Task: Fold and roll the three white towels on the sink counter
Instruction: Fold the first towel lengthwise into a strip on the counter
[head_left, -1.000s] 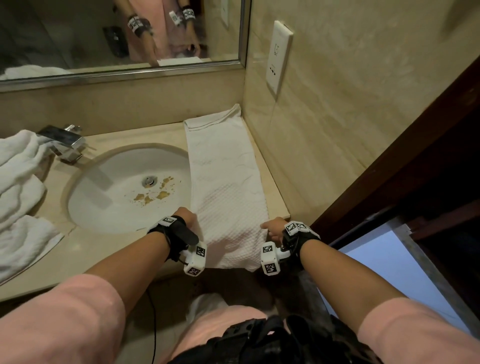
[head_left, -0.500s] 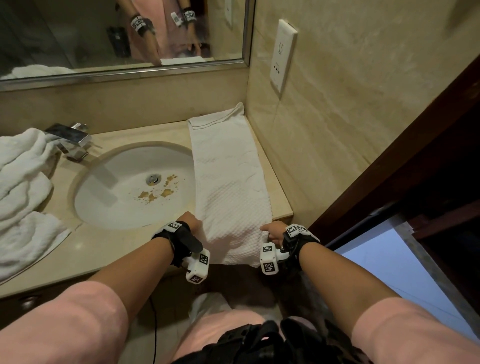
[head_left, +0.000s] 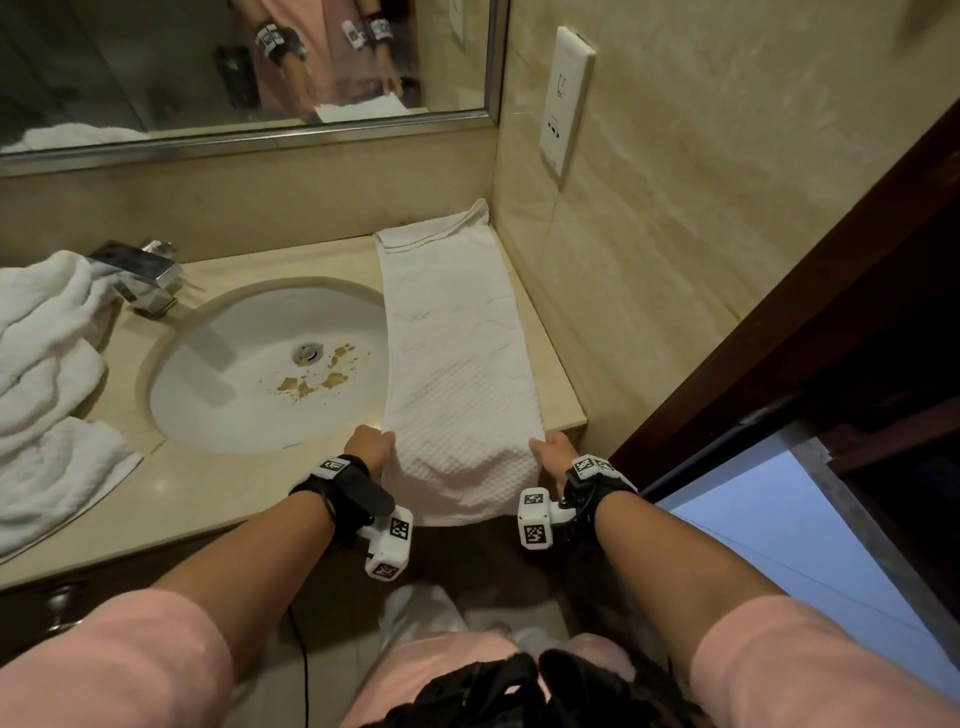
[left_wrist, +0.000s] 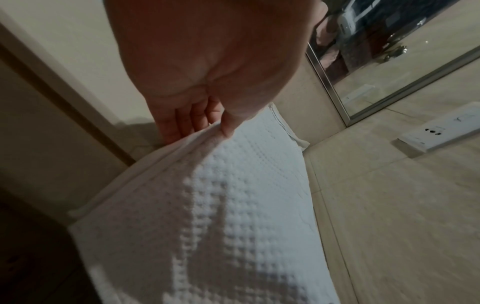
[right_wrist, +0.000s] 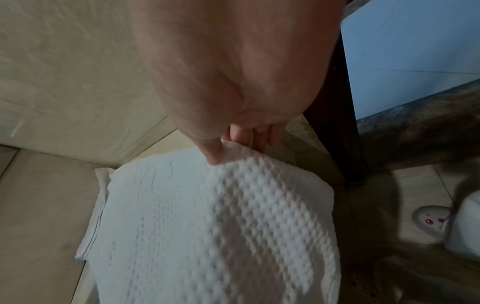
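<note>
A pile of fluffy white towels (head_left: 36, 384) lies bunched up on the far left of the counter (head_left: 197, 499). Next to it is a shiny tap (head_left: 137, 273). The tap points at the round sink (head_left: 218, 395), which has some brown bits near the drain.

Right of the sink, a long folded towel (head_left: 457, 364) with a bumpy pattern lies flat on the counter. It runs from the back wall to the front edge. Its left side hangs a little over the sink, and its near end droops over the front of the counter.

The left hand (head_left: 369, 447) pinches the left edge of this towel near the front, with the thumb on top and the fingers (left_wrist: 179, 127) underneath. The right hand (head_left: 553, 457) pinches the right edge the same way, with the thumb on top and the fingers (right_wrist: 262, 135) below.

On the wall to the right is a white socket (head_left: 563, 98). A mirror (head_left: 208, 62) hangs above the counter.
</note>
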